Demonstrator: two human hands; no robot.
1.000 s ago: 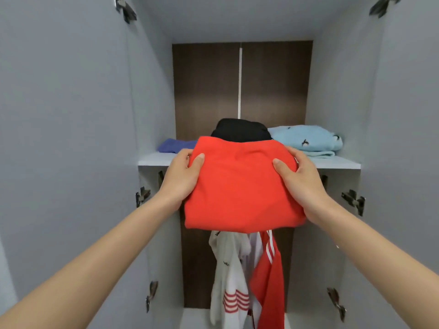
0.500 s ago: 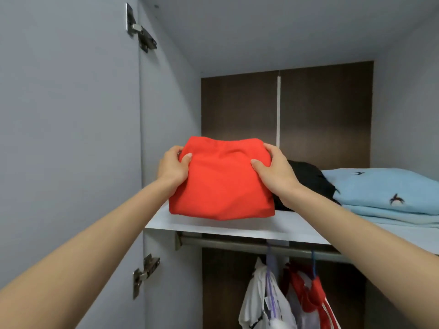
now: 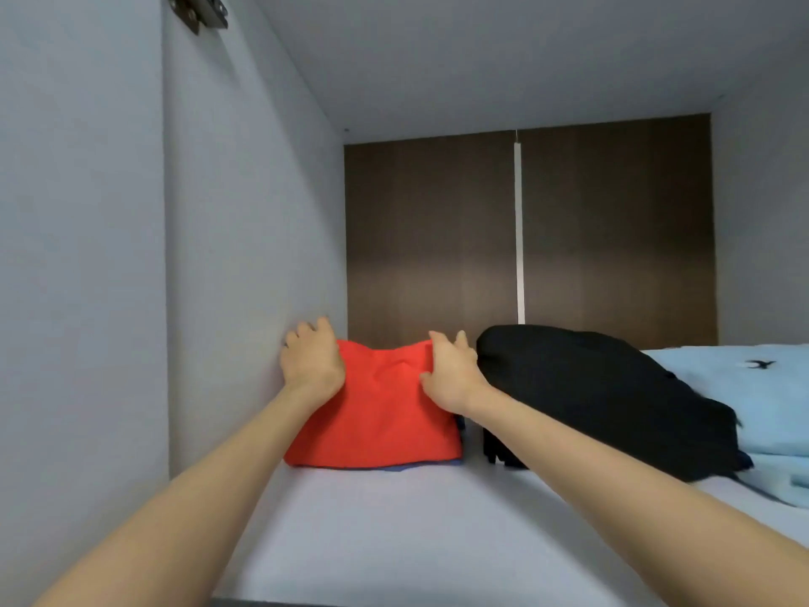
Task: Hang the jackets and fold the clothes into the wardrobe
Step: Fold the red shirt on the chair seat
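- Head view looks along a pale grey shelf (image 3: 394, 541) inside the wardrobe, with both bare forearms reaching in from the near edge.
- Red folded garment (image 3: 376, 414) lies at the left rear of the shelf, its left edge close against the grey side wall (image 3: 245, 212) and its back edge near the brown back panel (image 3: 437, 238).
- A thin blue garment (image 3: 407, 466) shows as a strip under the red one's front edge, so the red one lies on top of it.
- Left hand (image 3: 313, 359) grips the red garment's upper left corner, fingers bent over the top edge and close together; its knuckles sit right at the side wall, though whether they touch it I cannot tell.
- Right hand (image 3: 451, 372) grips the upper right corner, thumb pressed on the near face and fingers hooked over the top.
- Black folded garment (image 3: 604, 396) sits just beside the right hand, with only a narrow gap between it and the red garment's right edge.
- Light blue folded garment (image 3: 766, 400) lies to the right of the black one, touching it.
- Bare shelf runs from the red garment's front edge to the shelf's near lip.
- Tall open space stands between the clothes and the wardrobe's top.
- A white strip (image 3: 519, 230) runs down the back panel, and a dark hinge (image 3: 199, 10) sits at the upper left.
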